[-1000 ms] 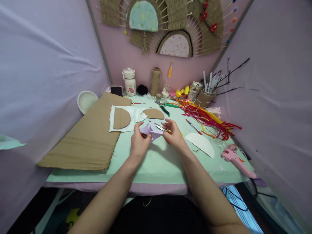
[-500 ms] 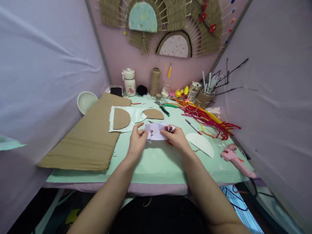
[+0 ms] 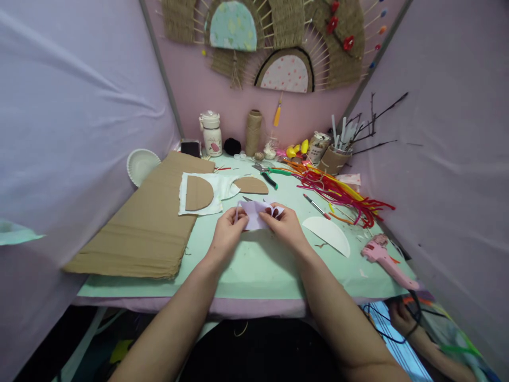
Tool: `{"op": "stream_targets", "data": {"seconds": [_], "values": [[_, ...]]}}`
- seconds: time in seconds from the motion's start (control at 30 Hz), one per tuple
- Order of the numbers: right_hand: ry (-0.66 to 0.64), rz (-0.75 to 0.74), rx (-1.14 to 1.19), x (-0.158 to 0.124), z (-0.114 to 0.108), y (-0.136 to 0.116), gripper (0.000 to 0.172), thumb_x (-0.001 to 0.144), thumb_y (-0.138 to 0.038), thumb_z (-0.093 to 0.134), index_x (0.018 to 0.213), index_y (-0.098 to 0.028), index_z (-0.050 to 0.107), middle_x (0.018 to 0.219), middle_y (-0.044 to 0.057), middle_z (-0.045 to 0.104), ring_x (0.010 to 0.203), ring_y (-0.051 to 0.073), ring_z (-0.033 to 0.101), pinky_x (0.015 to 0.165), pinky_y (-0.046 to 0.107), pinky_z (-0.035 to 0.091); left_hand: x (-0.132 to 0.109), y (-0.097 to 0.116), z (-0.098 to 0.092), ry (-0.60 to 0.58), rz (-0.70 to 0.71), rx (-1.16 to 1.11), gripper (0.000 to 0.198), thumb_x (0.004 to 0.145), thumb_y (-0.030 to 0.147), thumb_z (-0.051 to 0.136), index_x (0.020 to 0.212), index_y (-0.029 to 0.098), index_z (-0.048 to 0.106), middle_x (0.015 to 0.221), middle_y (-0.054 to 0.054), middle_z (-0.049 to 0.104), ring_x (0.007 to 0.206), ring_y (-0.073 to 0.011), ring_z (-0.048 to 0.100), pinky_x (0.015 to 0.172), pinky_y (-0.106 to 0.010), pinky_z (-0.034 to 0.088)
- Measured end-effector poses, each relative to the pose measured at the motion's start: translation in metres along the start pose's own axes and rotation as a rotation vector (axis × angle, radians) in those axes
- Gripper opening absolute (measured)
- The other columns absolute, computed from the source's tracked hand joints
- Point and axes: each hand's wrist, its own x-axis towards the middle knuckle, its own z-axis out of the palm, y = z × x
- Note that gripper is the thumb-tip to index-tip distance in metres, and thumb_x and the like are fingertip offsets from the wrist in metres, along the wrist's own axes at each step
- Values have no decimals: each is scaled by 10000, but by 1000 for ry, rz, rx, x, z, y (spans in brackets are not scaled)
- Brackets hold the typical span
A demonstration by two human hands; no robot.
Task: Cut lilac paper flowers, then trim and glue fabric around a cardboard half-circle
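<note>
A small piece of purple paper (image 3: 255, 216) is stretched between my hands above the middle of the table. My left hand (image 3: 230, 225) pinches its left end, and my right hand (image 3: 281, 220) grips the right end, where the piece looks folded or curled. Just behind it, a dark pointed blade tip (image 3: 247, 199) shows; the rest of that tool is hidden by the paper and my hands. Past my left hand lies a cardboard half-circle (image 3: 199, 193) on white cloth (image 3: 220, 193). A white half-circle (image 3: 328, 236) lies to the right of my right hand.
Cardboard (image 3: 139, 228) covers the table's left side. Pliers (image 3: 268, 176), a pen (image 3: 317, 206), red and yellow pipe cleaners (image 3: 350, 196) and a pink glue gun (image 3: 387, 261) lie behind and right. Another person's hand (image 3: 401, 318) is beyond the right table edge, near cables.
My left fingers have closed onto the purple paper's left end, after standing partly spread. Another person's hand and arm have come into view at the lower right.
</note>
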Motion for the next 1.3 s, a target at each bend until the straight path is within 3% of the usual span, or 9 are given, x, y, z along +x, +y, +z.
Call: {"op": "stream_targets", "data": {"seconds": [0.07, 0.3, 0.53, 0.7, 1.0, 1.17, 1.3], "values": [[-14, 39, 41, 0, -1, 0, 257, 724, -415, 641, 665, -200, 512, 540, -50, 435, 492, 111, 393, 455, 222, 305, 0, 2, -1, -3, -27, -34, 170, 660, 286, 667, 745, 175, 569, 742, 18, 572, 678, -121, 556, 644, -249, 466], [-45, 108, 128, 2, -3, 1, 270, 702, -392, 684, 655, -190, 511, 545, -61, 422, 489, 90, 378, 446, 208, 294, -4, 10, 2, -61, -75, -66, 249, 656, 314, 707, 829, 157, 622, 755, -10, 615, 671, -131, 569, 614, -254, 468], [-17, 179, 200, 3, -2, 2, 253, 636, -359, 726, 738, -172, 588, 592, -40, 545, 522, 102, 455, 490, 221, 332, 0, 3, -2, 17, -27, -51, 238, 631, 296, 732, 784, 152, 619, 698, 10, 603, 640, -118, 550, 615, -245, 446], [-21, 211, 257, 3, -2, 3, 221, 622, -335, 726, 674, -171, 588, 562, -53, 533, 511, 96, 455, 500, 223, 345, -1, 5, -1, -16, -51, -72, 233, 637, 318, 727, 754, 153, 613, 708, 4, 604, 648, -121, 555, 603, -242, 454], [-80, 261, 461, 5, -3, 3, 216, 607, -272, 675, 805, -212, 613, 620, -54, 548, 505, 94, 470, 468, 211, 386, -5, 14, 1, -19, -100, -197, 288, 594, 271, 746, 812, 186, 577, 744, 35, 555, 622, -85, 512, 534, -201, 420], [-180, 275, 542, 4, -7, -2, 152, 617, -270, 637, 753, -202, 637, 657, -22, 549, 554, 104, 482, 492, 220, 405, -6, 17, -1, -92, -128, -244, 181, 612, 227, 696, 764, 172, 614, 782, 0, 582, 676, -105, 533, 571, -218, 439], [-176, 260, 547, 5, -7, -2, 78, 616, -231, 554, 668, -206, 606, 578, -33, 488, 511, 101, 435, 489, 226, 380, -6, 19, -2, -120, -109, -256, 59, 634, 218, 617, 661, 166, 614, 728, -10, 576, 683, -121, 522, 617, -243, 453]]}}
